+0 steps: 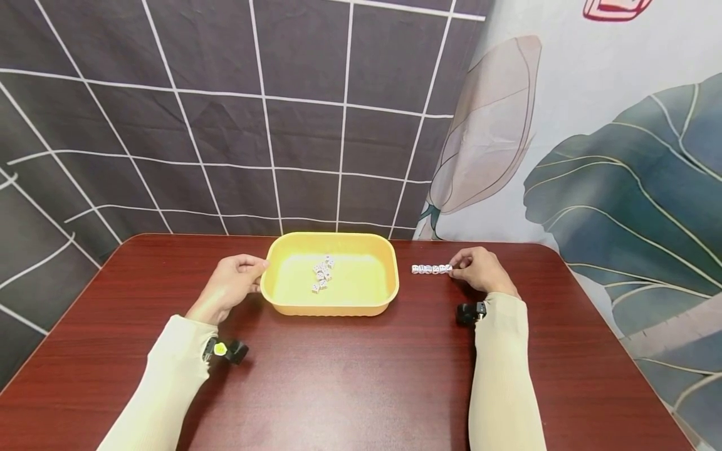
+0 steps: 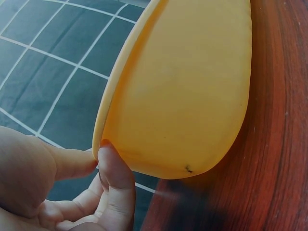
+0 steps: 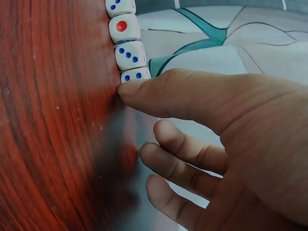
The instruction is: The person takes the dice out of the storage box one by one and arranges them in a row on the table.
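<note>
A yellow plastic basin (image 1: 329,309) rests on the table, several loose white dice (image 1: 323,273) scattered inside. My left hand (image 1: 232,282) pinches its left rim between thumb and index finger; the left wrist view shows the thumb and fingertip meeting at the rim (image 2: 108,103). Right of the basin, several white dice (image 1: 427,269) stand side by side in a straight row. At the row's right end is my right hand (image 1: 481,269), its thumb (image 3: 168,94) over the near side of the end die (image 3: 133,77). The index finger is mostly hidden behind the thumb in the right wrist view.
The dark red wood-grain table (image 1: 361,382) has its back edge just behind the basin and dice row. A dark gridded cloth (image 1: 225,125) hangs behind, with a leaf-patterned cloth (image 1: 626,188) at the right.
</note>
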Demonstrator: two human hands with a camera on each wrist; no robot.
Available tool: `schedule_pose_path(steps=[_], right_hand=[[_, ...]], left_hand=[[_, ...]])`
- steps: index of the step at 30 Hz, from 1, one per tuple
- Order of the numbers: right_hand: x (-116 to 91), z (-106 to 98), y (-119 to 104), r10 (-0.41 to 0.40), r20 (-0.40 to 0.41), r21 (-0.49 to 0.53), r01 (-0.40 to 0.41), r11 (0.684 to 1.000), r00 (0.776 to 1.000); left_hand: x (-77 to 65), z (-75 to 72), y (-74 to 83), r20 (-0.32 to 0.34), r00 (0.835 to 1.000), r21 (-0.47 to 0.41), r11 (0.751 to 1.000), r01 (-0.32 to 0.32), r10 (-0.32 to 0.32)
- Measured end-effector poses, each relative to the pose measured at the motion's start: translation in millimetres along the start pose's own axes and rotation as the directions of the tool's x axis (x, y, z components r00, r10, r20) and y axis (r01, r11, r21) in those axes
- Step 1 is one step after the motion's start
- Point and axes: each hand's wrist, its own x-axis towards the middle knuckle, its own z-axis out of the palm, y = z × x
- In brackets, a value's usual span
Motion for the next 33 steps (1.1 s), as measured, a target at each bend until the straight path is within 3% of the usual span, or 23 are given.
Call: schedule_pose_path(steps=[14,25,33], right_hand=[[-3.9,-10.6,-13.6,0.020,-0.011,0.010,-0.020,1.000,1.000],[-0.5,-12.6,-33.6,-0.074,-0.051,0.057,0.077,0.995,0.996],[2.9,-10.1,-49.4,-0.097,-0.052,0.083,0.101,0.991,0.994]], left_hand=[[0.0,-1.2,-0.6,-0.004,1.000,0.013,1.000,0.011,-0.011],[-0.3,-1.2,-0.2,-0.005,1.000,0.007,1.000,0.005,-0.005],[-0.6,-0.8,-0.1,-0.005,1.000,0.006,1.000,0.007,-0.007]])
